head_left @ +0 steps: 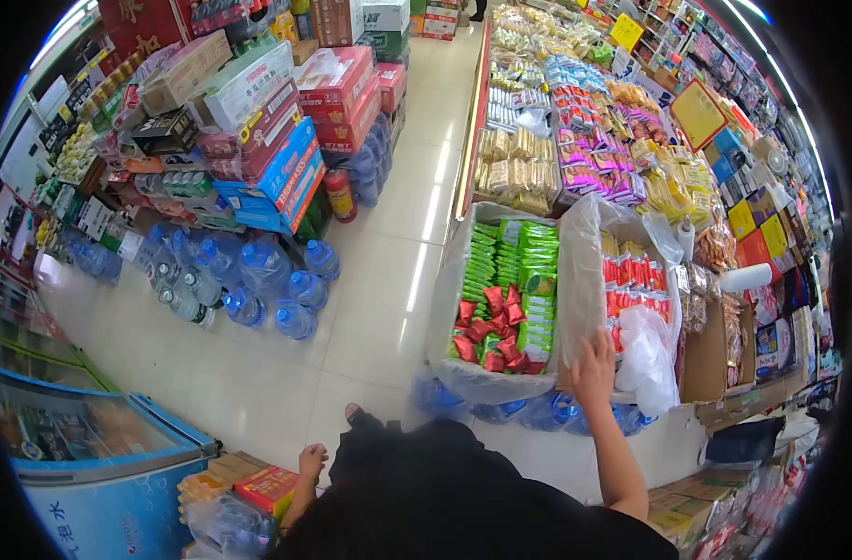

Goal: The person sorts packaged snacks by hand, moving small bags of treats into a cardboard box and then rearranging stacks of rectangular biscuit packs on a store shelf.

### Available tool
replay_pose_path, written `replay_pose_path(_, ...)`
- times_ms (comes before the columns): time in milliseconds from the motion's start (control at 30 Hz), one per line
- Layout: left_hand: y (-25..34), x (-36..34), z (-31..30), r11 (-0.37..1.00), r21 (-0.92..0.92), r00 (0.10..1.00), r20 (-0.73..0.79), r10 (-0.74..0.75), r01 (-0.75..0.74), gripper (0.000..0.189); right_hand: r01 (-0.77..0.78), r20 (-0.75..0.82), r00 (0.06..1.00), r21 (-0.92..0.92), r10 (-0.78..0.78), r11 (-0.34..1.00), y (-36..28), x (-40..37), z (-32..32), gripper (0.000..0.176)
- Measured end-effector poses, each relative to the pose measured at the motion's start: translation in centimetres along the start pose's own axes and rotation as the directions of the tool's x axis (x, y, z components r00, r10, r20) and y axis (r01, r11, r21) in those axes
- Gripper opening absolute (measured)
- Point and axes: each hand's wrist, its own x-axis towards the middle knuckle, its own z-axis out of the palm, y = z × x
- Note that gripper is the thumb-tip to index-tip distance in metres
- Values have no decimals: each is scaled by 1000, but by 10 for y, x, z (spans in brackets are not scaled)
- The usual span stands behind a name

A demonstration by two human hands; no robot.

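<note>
The right grip is at a plastic-lined bin of red-and-white packets.

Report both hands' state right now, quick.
Left hand: fingers curled, nothing visible in it; whether fully closed can't be told.
Right hand: open, at a plastic-lined box, nothing visible in it.

I see blue water btls on the tile flr at L, nr stacked ctns, w/ a red fire ext. beside them. Bottom L I get a blue freezer w/ a glass top. Upper R, a yellow sign, tilted, & a white roll lower down.
</note>
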Motion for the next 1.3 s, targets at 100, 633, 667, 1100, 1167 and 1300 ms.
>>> replay_pose_path(100, 25, 14, -52, 1000, -9, 1000, 0, -22, 22, 23, -104, -5, 995, -95, 104, 990, -4, -5, 8, 51)
replay_pose_path(633, 70, 41, -118, 979, 167, 981, 136, -139, 115, 23, -222, 26, 972, -208, 232, 953, -9, 2, 19, 56)
replay_pose_path(667, 74, 44, -118, 967, 249, 982, 167, -89, 45, 24, -238, 29, 968, -199, 249, 951, -11, 3, 18, 57)
replay_pose_path(1100, 191, 155, -89, 973, 206, 990, 80, -118, 99, 31, -185, -3, 981, -301, 193, 935, -43, 49, 31, 60)
replay_pose_path(1167, 228, 174, -67, 982, 183, 994, 85, -69, 52, 31, -171, -96, 982, -83, 163, 982, -71, 93, 59, 61)
replay_pose_path(1300, 298, 188, -16, 978, 210, 995, 97, -30, 9, 29, -345, -2, 925, 410, 379, 844, -122, 175, 157, 61)
